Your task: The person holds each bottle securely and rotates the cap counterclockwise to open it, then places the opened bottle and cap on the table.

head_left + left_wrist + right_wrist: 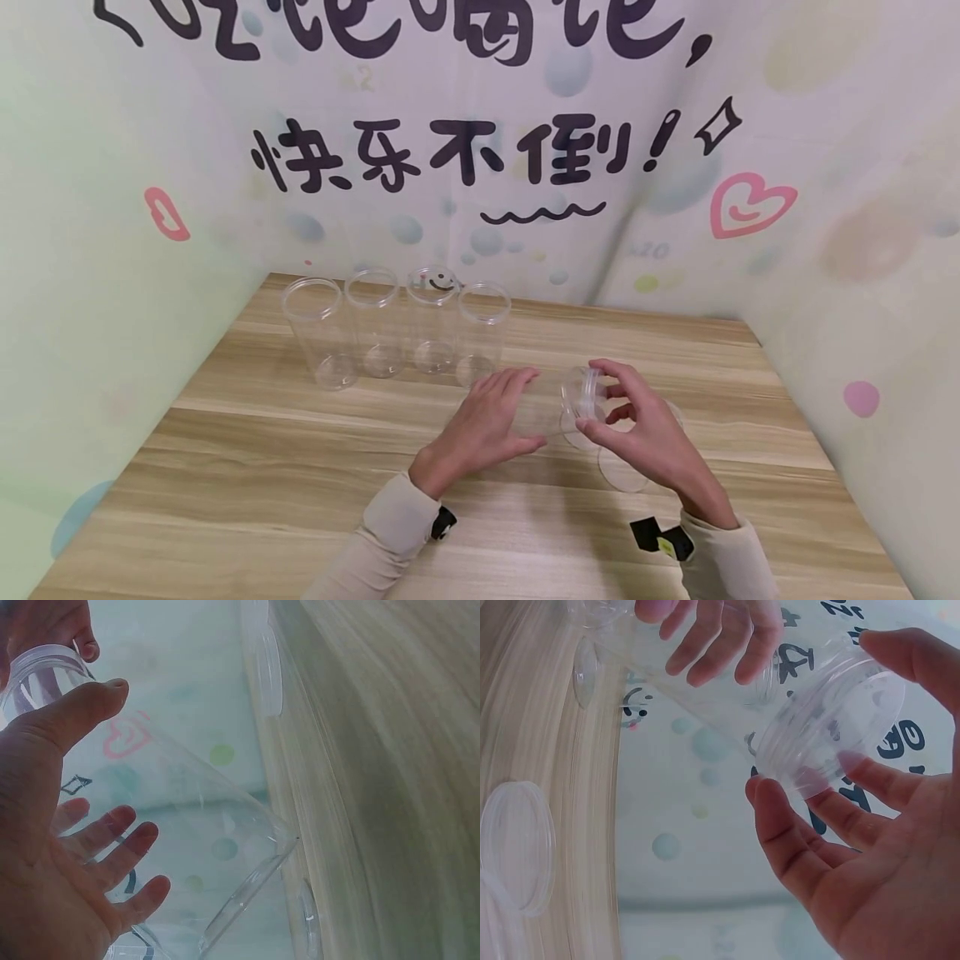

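My left hand point(480, 427) grips a clear plastic jar point(547, 408) around its body, thumb on the near side. The jar lies tilted in the air, mouth toward the right, and its base point(247, 900) shows in the left wrist view. At the mouth end, my right hand point(654, 437) holds a clear round lid point(844, 724) by its edge, thumb and fingers spread around it. Lid and jar mouth overlap; whether the lid sits fully on cannot be made out through the clear plastic.
Several open clear jars point(315, 329) stand in a row at the back left of the wooden table point(247, 467). Loose clear lids point(622, 468) lie on the table under and beside my right hand. A printed backdrop point(450, 233) rises behind the table.
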The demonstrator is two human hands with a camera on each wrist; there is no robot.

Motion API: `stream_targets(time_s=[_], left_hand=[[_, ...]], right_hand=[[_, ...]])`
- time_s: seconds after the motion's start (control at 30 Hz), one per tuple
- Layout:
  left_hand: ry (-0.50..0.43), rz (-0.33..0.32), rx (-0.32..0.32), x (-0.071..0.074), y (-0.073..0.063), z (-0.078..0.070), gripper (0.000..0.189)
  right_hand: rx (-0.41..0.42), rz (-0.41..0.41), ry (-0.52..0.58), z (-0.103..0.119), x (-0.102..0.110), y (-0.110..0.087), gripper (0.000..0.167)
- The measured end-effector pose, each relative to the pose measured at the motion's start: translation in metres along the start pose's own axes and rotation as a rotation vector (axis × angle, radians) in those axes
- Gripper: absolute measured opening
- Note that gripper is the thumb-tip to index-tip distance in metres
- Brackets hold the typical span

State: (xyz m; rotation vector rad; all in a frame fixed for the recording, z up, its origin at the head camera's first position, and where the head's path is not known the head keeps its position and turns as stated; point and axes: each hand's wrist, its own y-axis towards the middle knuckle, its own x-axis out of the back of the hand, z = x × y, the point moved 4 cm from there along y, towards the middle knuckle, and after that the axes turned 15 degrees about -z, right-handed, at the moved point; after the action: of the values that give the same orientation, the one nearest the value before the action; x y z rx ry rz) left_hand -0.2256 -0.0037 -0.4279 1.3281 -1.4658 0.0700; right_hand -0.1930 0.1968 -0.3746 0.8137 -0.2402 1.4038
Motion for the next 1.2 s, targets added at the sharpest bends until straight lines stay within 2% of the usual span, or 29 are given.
stream_targets(time_s=[0.27, 0.8, 0.97, 1.2], left_hand=[[-0.038, -0.005, 0.036, 0.001, 0.0, 0.003, 0.088], [-0.14, -0.07, 0.093, 0.003, -0.004, 0.008, 0.087], [-0.18, -0.067, 0.123, 0.005, -0.005, 0.009, 0.087], [-0.167, -0.063, 0.132, 0.009, -0.006, 0.014, 0.086]], right_hand=[[-0.025, -0.007, 0.017, -0.001, 0.001, 0.0, 0.066], [-0.084, 0.02, 0.095, -0.005, 0.001, 0.0, 0.066], [-0.077, 0.01, 0.088, -0.006, 0.003, -0.001, 0.064], [-0.074, 0.003, 0.066, -0.009, 0.005, -0.001, 0.064]])
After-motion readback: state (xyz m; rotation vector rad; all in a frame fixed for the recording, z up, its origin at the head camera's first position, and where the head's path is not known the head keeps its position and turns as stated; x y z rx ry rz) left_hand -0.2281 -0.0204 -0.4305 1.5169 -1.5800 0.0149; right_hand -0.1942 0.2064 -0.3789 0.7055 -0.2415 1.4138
